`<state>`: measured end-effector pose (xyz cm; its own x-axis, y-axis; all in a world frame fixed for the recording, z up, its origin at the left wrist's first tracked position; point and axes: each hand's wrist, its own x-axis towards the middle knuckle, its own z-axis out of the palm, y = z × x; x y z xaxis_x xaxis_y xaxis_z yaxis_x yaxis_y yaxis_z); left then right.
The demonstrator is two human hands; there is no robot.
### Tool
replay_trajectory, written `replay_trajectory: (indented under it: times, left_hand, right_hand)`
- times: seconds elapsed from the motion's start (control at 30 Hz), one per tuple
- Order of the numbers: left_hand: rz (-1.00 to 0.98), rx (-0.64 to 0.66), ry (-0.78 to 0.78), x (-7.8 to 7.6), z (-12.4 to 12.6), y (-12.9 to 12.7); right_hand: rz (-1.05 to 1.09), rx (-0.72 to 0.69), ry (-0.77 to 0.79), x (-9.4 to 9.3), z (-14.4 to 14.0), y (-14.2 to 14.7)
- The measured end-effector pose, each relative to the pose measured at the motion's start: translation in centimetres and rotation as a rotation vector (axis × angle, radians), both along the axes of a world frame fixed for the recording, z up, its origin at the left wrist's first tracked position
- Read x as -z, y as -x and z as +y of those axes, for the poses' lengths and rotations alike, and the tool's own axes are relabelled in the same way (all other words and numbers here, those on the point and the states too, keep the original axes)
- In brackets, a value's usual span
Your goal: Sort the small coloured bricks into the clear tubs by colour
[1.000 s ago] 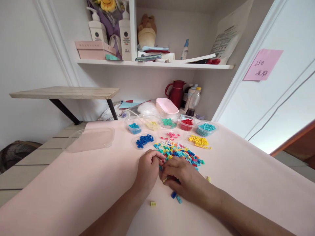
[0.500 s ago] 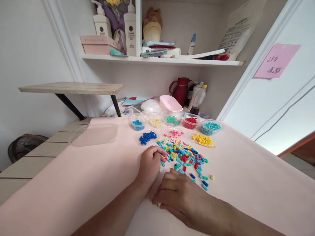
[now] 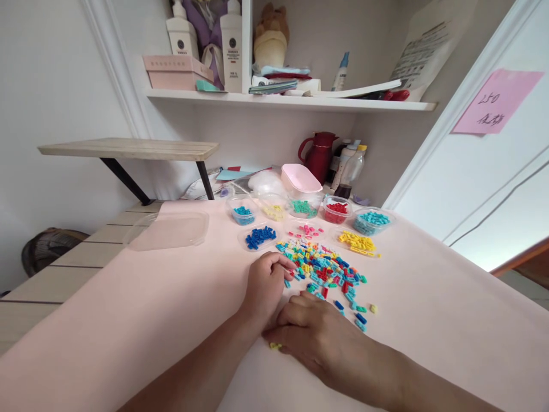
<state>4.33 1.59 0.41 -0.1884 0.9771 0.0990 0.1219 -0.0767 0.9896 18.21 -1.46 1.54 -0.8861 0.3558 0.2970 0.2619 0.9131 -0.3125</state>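
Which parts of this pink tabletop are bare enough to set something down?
Bare: the pink table right of the mixed bead pile, and the stretch from the clear lid down to the left hand. Crowded: the sorted bead tubs behind the pile, and around the right hand.

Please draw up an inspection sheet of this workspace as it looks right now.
Surface: pink table cover, flat.
Job's things: mixed pile of coloured beads; one yellow bead at the right hand's fingertips.
Clutter: sorted bead tubs, clear lid.
Grippers: left hand curled at the pile's edge; right hand flat on the cover, fingers on the yellow bead.
Cables: nothing seen.
Surroundings: red jug, shelf with bottles, pink note.
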Motion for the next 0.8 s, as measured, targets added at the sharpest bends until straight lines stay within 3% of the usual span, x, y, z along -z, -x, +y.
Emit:
replay_trajectory:
  times: [0.3,0.57,0.8]
  left_hand:
    - [0.057,0.02,-0.046,0.9,0.2,0.2]
    - [0.083,0.02,-0.039,0.5,0.2,0.3]
    - [0.034,0.026,-0.003,0.7,0.4,0.4]
  right_hand:
    - [-0.029,0.018,0.089,-1.0,-0.2,0.1]
    - [-0.041,0.027,0.117,-1.3,0.0,0.0]
    - [0.05,0.157,0.212,-4.9,2.7,-2.4]
